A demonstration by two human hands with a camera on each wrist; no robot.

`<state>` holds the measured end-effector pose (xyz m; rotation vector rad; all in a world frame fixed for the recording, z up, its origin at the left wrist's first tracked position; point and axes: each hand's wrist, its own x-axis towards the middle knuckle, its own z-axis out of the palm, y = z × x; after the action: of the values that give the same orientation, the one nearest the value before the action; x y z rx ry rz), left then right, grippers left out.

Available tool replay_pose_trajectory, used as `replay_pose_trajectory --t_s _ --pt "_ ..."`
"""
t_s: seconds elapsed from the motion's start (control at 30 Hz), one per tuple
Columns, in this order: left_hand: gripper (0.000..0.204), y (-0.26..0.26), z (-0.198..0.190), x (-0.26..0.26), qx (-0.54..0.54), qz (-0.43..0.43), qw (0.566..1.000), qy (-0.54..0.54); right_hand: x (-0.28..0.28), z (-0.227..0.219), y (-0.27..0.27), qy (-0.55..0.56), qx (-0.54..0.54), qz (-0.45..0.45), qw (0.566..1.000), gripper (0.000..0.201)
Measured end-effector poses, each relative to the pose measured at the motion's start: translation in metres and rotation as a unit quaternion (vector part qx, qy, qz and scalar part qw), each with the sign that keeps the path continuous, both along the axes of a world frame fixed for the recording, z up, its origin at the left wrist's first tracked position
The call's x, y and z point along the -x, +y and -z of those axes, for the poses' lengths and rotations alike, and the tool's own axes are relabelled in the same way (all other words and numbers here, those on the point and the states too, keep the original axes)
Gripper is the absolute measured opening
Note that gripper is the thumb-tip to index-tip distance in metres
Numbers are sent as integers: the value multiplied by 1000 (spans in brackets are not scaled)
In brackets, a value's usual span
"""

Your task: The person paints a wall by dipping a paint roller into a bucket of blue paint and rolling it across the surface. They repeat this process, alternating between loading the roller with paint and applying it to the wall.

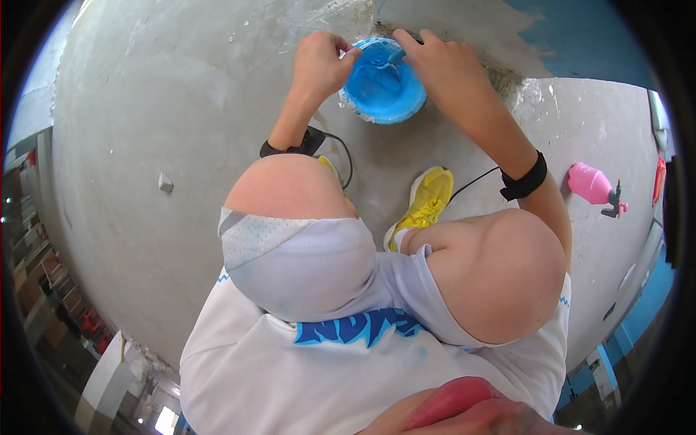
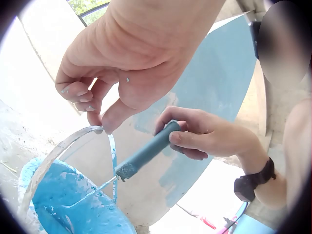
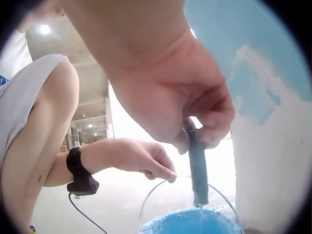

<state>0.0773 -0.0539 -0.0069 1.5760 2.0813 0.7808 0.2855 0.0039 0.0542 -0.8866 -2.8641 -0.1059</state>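
Note:
A bucket coated in bright blue paint stands on the floor in front of the person, its rim crusted with dried paint. With thumb and fingertips, my left hand pinches the top of the raised bucket handle. My right hand grips the end of a blue-grey paint roller handle, held at a slant over the bucket. From the handle's paint-smeared lower end a thin, paint-covered rod runs down into the bucket. The rod's far end is hidden in the blue paint.
A part-painted blue panel rises just beyond the bucket. To the right, a pink spray bottle lies on the grey floor. A small grey block sits on the left. A yellow shoe is planted below the bucket.

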Motion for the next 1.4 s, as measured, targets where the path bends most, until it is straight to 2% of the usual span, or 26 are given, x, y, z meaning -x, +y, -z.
replay_pose_trajectory --t_s 0.1,0.23,0.3,0.33,0.4,0.43,0.5,0.53,0.6,0.63,0.7,0.83,0.9,0.93,1.0,1.13,1.2,1.23,1.3,1.33,1.4 --pt "33 0 4 0 2 1 1000 -11 1 -4 -1 -21 48 18 998 22" --pt "33 1 1 0 3 4 1000 -8 1 5 13 3 49 32 998 25" --pt "33 1 3 0 -4 7 1000 -6 1 -1 17 15 69 51 996 41" --pt "33 2 4 1 -5 9 1000 0 -1 -1 16 15 67 53 996 41" --pt "32 3 4 2 -7 11 1000 6 -3 -1 13 53 58 63 995 60" --pt "32 2 5 2 -4 9 1000 3 -3 -4 8 51 59 62 995 60" --pt "32 1 4 2 -2 7 1000 -1 0 -14 -3 -19 112 177 978 55" --pt "32 0 1 2 5 4 1000 -4 0 -15 -3 -19 112 176 978 55" --pt "32 -1 -1 1 11 0 1000 -7 0 -15 -2 -46 125 246 960 46" --pt "32 -2 -1 1 10 1 1000 -4 -4 -8 -1 -46 124 246 960 46" --pt "32 -1 -1 2 7 0 1000 -1 -14 9 1 1 23 145 989 33" --pt "32 -2 0 3 17 -8 1000 -11 -29 6 -22 3 23 74 997 28" --pt "33 0 2 2 14 -8 1000 -17 -29 6 -24 26 61 39 997 23" --pt "33 1 1 1 16 -7 1000 -12 -27 5 -22 26 61 40 997 23" --pt "33 2 1 0 21 -3 1000 -6 -23 -1 -17 5 136 75 988 24" --pt "33 5 -1 0 10 6 1000 3 -12 -11 -14 -27 109 94 989 35" --pt "33 4 -2 1 7 9 1000 9 -12 -15 -9 -25 128 140 981 46" --pt "33 3 -3 0 7 3 1000 10 -14 -14 -5 -26 127 138 982 46" --pt "33 1 -3 0 6 -6 1000 9 -23 -11 8 -4 179 220 959 48" --pt "32 1 -2 -1 2 -6 1000 9 -29 -7 12 -5 178 217 960 48" --pt "32 2 -2 0 -4 -7 1000 9 -43 5 17 -56 155 252 954 44"
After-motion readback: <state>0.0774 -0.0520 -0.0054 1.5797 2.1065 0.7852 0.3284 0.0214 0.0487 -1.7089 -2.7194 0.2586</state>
